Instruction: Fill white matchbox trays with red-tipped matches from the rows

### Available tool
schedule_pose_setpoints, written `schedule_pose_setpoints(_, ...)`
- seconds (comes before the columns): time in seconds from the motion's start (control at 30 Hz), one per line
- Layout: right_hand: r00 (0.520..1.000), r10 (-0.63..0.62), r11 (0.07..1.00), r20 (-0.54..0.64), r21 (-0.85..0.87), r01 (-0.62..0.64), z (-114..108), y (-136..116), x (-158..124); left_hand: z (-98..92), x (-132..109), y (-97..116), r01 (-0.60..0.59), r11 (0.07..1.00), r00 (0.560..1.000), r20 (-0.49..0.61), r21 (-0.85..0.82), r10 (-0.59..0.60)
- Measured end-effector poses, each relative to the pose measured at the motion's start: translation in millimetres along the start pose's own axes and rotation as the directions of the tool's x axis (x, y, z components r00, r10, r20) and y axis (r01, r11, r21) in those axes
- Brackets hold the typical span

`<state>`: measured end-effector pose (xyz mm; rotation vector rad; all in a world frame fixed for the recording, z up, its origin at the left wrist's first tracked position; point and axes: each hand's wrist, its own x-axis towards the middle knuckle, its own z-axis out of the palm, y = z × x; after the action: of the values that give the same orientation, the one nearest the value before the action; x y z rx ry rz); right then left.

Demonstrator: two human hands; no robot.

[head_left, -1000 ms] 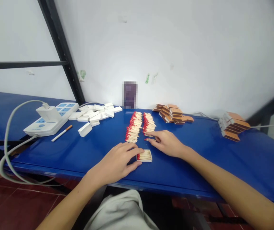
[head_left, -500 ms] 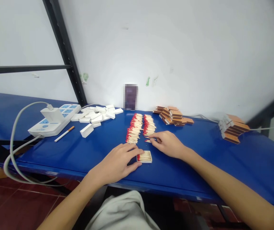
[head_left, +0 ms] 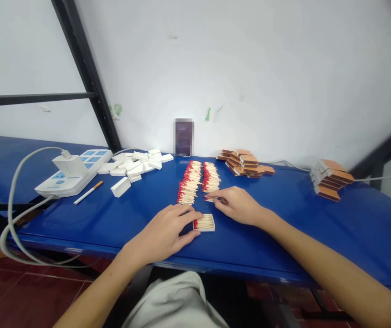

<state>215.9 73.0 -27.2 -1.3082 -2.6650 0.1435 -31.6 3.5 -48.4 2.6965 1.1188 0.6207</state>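
Note:
My left hand (head_left: pixel 166 232) grips the left end of a small white matchbox tray (head_left: pixel 205 222) full of red-tipped matches, thumb and forefinger pinching it on the blue table (head_left: pixel 284 228). My right hand (head_left: pixel 236 205) lies just beyond the tray, fingers pinched on a few matches at the near end of the loose match rows (head_left: pixel 198 181). The matches lie in two rows, red heads pointing left.
A pile of white empty trays (head_left: pixel 134 165) lies at the back left, with a power strip (head_left: pixel 74 172), its grey cable (head_left: pixel 11 214) and a cigarette (head_left: pixel 88 192). Brown matchbox sleeves (head_left: pixel 246 162) are stacked behind the matches; another stack (head_left: pixel 332 179) stands far right. A black frame post (head_left: pixel 86 73) leans against the wall.
Both hands stay almost in place. My right hand's fingers have closed a little on matches at the near end of the right row.

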Motion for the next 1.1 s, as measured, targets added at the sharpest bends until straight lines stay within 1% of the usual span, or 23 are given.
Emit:
schedule_pose_setpoints(0.07,0.999,-0.044,0.994,0.022,-0.103,0.046,-2,-2,-1,0.2,0,0,-0.002,1.0,1.0,-0.002,0.001,0.002)
schedule_pose_setpoints(0.17,0.993,-0.101,0.96,0.063,-0.257,0.114,-4,-7,-3,0.7,0,0,0.001,1.0,1.0,0.006,0.003,-0.001)
schedule_pose_setpoints(0.27,0.993,-0.1,0.94,0.068,-0.32,0.116,-5,-10,-5,0.7,0,0,0.0,1.0,1.0,0.011,-0.002,0.0)
schedule_pose_setpoints(0.57,0.995,-0.059,0.94,0.081,-0.33,0.083,-11,-2,-6,-0.5,0,0,0.012,1.0,1.0,0.029,-0.013,-0.012)
schedule_pose_setpoints(0.67,0.994,-0.067,0.942,0.091,-0.324,0.093,-11,-1,-7,-0.4,1,0,0.009,1.0,0.999,0.031,-0.013,-0.009)
schedule_pose_setpoints(0.87,0.99,-0.103,0.96,0.094,-0.25,0.123,-5,-4,-6,0.2,2,0,0.003,1.0,1.0,0.018,-0.002,-0.003)
schedule_pose_setpoints(0.97,0.991,-0.118,0.953,0.071,-0.274,0.133,-4,-7,-6,0.6,1,0,0.003,1.0,1.0,0.022,-0.003,-0.003)
schedule_pose_setpoints(1.1,0.99,-0.139,0.945,0.01,-0.298,0.136,-3,-9,-6,0.9,1,-1,0.002,1.0,1.0,0.023,-0.004,-0.002)
